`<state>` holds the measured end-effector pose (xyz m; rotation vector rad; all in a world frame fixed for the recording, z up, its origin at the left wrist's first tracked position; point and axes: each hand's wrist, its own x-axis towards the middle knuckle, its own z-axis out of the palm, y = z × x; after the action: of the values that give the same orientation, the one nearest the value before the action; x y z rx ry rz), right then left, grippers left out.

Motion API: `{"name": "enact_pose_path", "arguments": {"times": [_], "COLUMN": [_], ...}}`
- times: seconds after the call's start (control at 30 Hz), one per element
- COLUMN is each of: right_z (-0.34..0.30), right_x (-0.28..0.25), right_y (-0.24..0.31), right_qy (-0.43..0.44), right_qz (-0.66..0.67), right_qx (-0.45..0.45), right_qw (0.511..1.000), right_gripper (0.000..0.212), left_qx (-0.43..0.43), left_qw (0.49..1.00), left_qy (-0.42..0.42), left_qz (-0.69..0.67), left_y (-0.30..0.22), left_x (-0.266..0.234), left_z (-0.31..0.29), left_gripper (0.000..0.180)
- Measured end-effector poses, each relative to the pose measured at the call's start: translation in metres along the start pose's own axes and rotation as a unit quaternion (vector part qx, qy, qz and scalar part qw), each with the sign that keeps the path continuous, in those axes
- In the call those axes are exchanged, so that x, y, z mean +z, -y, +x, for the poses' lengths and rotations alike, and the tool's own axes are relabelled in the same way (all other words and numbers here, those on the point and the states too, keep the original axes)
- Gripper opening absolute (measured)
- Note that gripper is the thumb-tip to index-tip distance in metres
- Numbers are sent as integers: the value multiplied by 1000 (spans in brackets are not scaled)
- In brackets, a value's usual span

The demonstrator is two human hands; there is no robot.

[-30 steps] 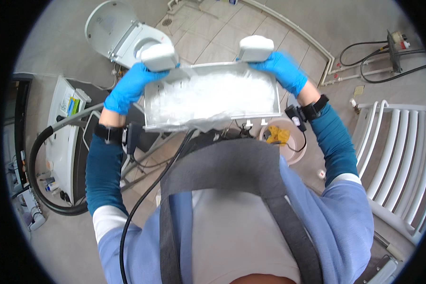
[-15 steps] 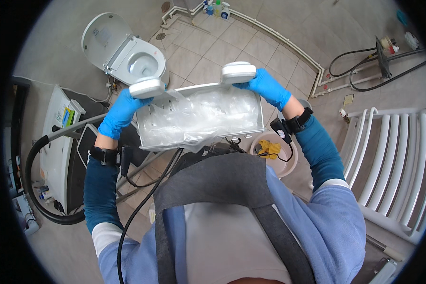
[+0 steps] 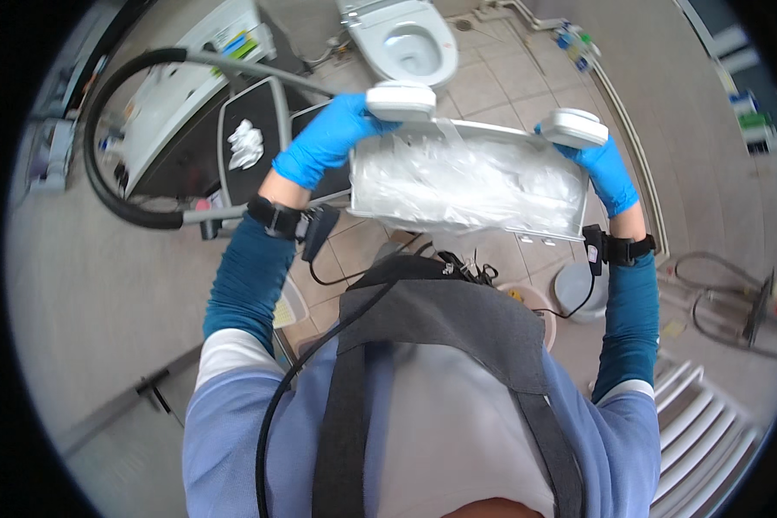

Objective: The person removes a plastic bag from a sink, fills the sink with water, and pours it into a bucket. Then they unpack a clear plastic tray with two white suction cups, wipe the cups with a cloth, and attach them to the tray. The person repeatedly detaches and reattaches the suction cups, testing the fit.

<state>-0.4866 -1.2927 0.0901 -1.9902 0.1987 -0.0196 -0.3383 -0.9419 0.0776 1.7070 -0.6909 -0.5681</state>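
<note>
A white box (image 3: 497, 130) hangs in front of the person's grey apron (image 3: 457, 324), lifted clear of the room's pale tiled floor (image 3: 501, 82), tilting slightly down toward its right end. Clear, crumpled plastic film (image 3: 466, 177) fills the top of it.

Nearer than the box, to its right, stands a white barred radiator (image 3: 699, 440). Just below the box's near edge, toward its right end, are a pink basin (image 3: 544, 332) and a round grey tub (image 3: 581, 289). Left of the box lies a dark panel with one crumpled white wad (image 3: 246, 145), and a curved tubular handle (image 3: 96, 129) arches farther left. Beyond the box, past its left half, is a white toilet (image 3: 373, 39); bottles (image 3: 578, 43), too small to count, stand by the wall beyond its right end.

Counted: one box, one radiator, one toilet, two tubs in all, and two white rounded blocks (image 3: 401, 101) at the box's far corners.

Two blue-gloved hands hold it. The left hand (image 3: 330, 134) has its fingers closed around the far left corner; the right hand (image 3: 609, 173) clasps the far right corner likewise, its fingertips partly hidden.
</note>
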Motion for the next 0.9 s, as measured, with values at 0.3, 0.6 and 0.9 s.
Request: {"name": "enact_pose_path", "arguments": {"times": [0.3, 0.6, 0.9], "right_z": [91, 83, 103], "right_x": [20, 33, 37], "right_y": [19, 82, 83], "right_qy": [210, 235, 315], "right_qz": [-37, -121, -143], "right_qx": [-91, -163, -202], "right_qw": [973, 951, 917], "right_gripper": [41, 43, 46], "left_qx": [-83, -18, -16], "left_qw": [966, 940, 922], "left_qy": [-220, -307, -346], "left_qz": [-105, -147, -176], "left_y": [3, -8, 3], "left_x": [33, 50, 68], "left_z": [-84, -138, -146], "left_gripper": [35, 36, 43]}}
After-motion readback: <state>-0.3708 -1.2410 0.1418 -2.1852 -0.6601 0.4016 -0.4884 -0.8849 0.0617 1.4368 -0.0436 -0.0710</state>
